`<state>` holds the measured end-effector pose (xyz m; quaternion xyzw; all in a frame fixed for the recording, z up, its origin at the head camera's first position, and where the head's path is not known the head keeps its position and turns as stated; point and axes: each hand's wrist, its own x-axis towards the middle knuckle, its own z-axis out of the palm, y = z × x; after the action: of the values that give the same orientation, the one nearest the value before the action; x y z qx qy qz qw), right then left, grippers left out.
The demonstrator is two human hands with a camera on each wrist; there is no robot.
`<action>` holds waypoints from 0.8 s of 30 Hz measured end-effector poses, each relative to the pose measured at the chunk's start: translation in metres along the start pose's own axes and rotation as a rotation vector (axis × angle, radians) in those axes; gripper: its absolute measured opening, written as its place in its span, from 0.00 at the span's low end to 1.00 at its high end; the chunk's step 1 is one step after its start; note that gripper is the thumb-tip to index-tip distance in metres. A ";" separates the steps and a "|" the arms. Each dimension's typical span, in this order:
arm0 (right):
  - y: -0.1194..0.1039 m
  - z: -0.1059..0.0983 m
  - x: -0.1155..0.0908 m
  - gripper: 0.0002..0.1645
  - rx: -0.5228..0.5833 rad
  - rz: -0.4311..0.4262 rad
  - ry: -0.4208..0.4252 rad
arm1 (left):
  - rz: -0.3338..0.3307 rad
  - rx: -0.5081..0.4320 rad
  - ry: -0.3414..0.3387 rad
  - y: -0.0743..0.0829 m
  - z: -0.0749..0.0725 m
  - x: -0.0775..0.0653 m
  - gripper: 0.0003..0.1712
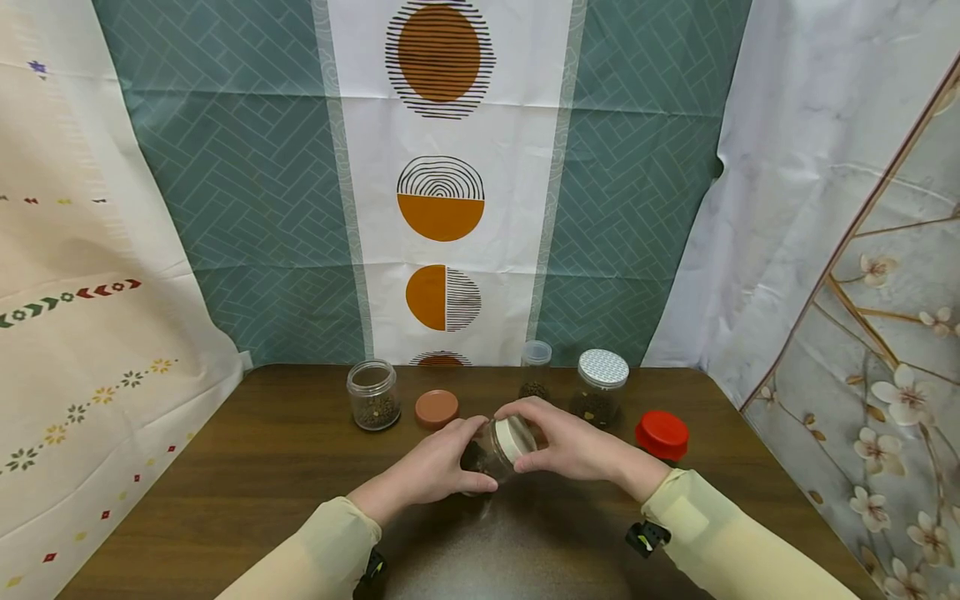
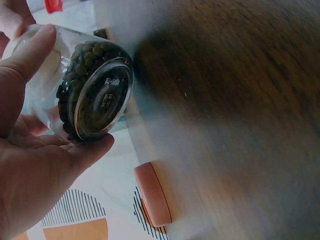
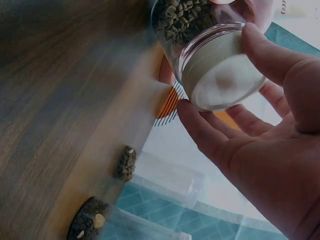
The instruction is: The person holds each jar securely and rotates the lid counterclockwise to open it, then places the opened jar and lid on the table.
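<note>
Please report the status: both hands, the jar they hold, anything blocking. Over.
Left hand gripping tilted clear jar of dark pellets. Right hand holding its cream lid, on the jar; tightness unclear. Nothing visibly blocking.

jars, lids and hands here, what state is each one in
Held jar: tilted, partly filled, white lid on
Left hand: gripping held jar
Right hand: gripping white lid
Open jar: upright, uncovered, partly filled
Terracotta lid: lying flat
Narrow jar: upright, covered, partly filled
Patterned-lid jar: upright, covered
Red lid: what's beneath mostly hidden
</note>
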<state>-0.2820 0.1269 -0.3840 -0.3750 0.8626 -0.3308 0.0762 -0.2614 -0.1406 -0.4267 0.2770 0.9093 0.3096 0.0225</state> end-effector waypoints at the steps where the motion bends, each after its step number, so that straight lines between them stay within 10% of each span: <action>1: 0.000 0.000 0.000 0.40 0.010 -0.008 0.000 | 0.001 0.001 0.002 0.000 0.000 0.000 0.53; 14: 0.002 0.002 0.001 0.47 0.063 -0.033 0.000 | 0.012 0.015 0.005 -0.003 0.001 0.001 0.51; 24: -0.008 0.003 0.008 0.45 -0.006 0.281 0.058 | 0.008 0.015 -0.003 -0.002 -0.001 0.002 0.53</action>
<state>-0.2818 0.1157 -0.3799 -0.2411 0.9094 -0.3250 0.0959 -0.2639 -0.1411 -0.4268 0.2810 0.9106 0.3024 0.0204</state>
